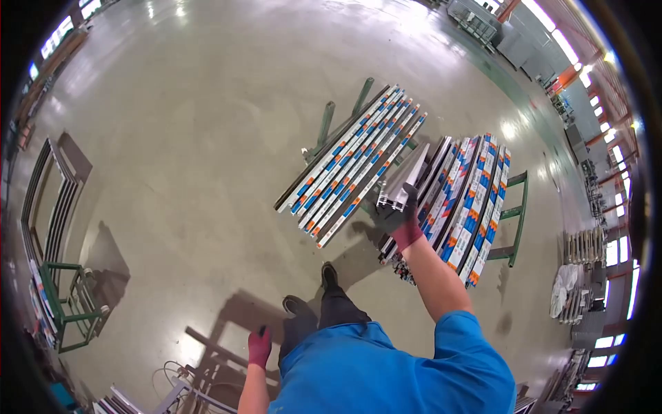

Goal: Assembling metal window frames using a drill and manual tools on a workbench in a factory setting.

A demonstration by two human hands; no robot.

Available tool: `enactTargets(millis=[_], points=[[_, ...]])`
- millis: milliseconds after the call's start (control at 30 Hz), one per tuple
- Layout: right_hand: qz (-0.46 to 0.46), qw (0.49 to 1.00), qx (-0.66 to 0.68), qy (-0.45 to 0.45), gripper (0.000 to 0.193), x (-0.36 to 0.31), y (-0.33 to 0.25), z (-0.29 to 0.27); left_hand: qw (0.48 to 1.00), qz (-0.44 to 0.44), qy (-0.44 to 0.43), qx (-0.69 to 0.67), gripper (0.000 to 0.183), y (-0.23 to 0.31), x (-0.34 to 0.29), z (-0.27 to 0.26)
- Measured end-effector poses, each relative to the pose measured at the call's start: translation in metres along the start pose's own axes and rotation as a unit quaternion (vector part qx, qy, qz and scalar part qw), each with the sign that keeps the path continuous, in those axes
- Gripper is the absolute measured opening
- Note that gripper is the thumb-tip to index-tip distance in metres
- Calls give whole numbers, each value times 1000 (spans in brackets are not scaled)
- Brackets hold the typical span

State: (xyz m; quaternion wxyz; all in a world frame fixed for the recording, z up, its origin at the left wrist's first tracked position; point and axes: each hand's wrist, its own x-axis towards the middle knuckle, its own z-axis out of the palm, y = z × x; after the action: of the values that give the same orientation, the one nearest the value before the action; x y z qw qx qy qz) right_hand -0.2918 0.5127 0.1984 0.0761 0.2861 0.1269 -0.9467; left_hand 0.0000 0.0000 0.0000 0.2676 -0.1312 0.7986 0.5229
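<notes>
My right hand (400,215), in a dark and red work glove, is closed round the near end of a silver metal profile (412,169). That profile lies tilted along the left side of a stack of long profiles (476,200) wrapped in white, blue and orange printed film. My left hand (260,346), in a matching glove, hangs low at my left side, away from the profiles. Its fingers are mostly hidden from this angle. To the left of the right hand, a second row of film-covered profiles (358,165) rests on a green rack (326,123).
A green metal stand (518,219) supports the right stack. At far left, another green trolley (77,317) stands beside long dark frames (63,186). Behind my left hand are a grey frame and cables (169,376). More profiles (585,248) line the right side.
</notes>
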Motion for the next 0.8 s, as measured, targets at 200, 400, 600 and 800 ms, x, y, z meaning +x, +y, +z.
enactTargets(millis=[200,400,600,800], points=[[36,988,-136,-58,59,-60,34,52,975,201,80,-52,75,272,13,12],[142,977,-148,-57,67,-115,66,100,905,415,47,-73,108,447,15,59],[129,959,-146,-205,52,-130,74,95,905,333,213,-156,86,472,-3,104],[-160,566,-794,-157,80,-120,-38,44,874,217,382,-210,70,451,-48,80]])
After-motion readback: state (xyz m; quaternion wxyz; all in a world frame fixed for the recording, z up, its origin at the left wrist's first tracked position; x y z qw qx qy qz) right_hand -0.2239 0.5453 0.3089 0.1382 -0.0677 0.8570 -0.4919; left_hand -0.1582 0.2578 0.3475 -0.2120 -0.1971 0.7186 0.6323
